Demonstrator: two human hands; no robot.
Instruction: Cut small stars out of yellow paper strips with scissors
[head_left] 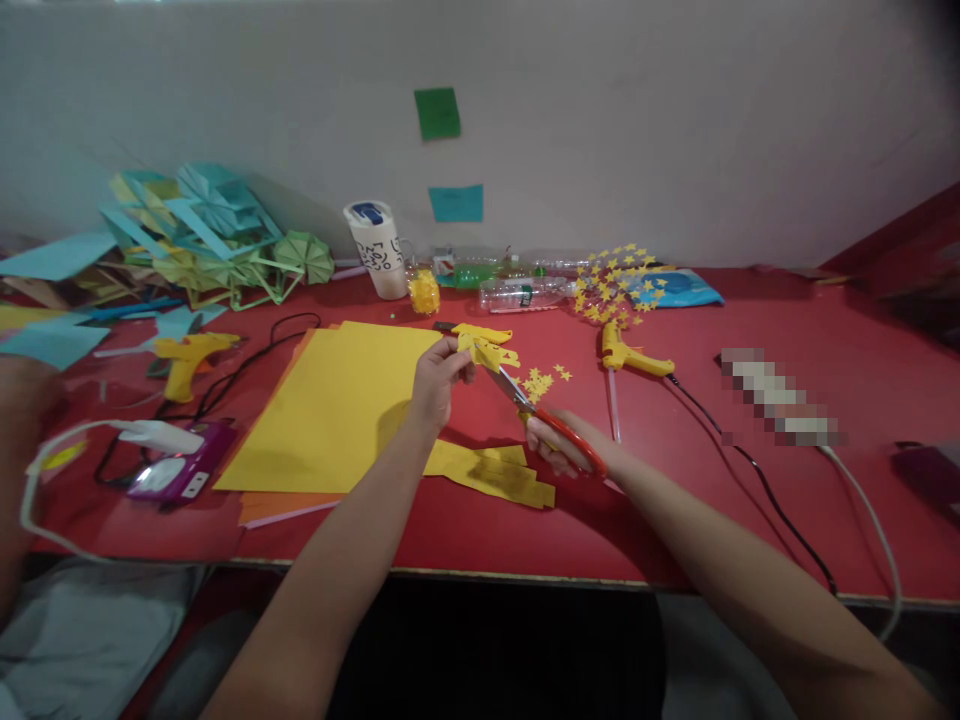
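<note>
My left hand (437, 378) pinches a folded yellow paper piece (487, 347) and holds it up over the red table (750, 300). My right hand (559, 445) grips red-handled scissors (551, 415), whose blades point up-left and meet the yellow piece. A few small yellow cut stars (544, 380) lie on the table just right of the blades. Yellow paper scraps (495, 472) lie under my forearms, beside a large yellow sheet (337, 410) stacked on orange paper.
Two yellow glue guns (634, 357) (187, 360) with black cords lie right and left. A paper cup (377, 250), plastic bottles (517, 292), a yellow star cluster (619, 280), teal and green paper shapes (210, 235) and a purple device (176, 470) stand around.
</note>
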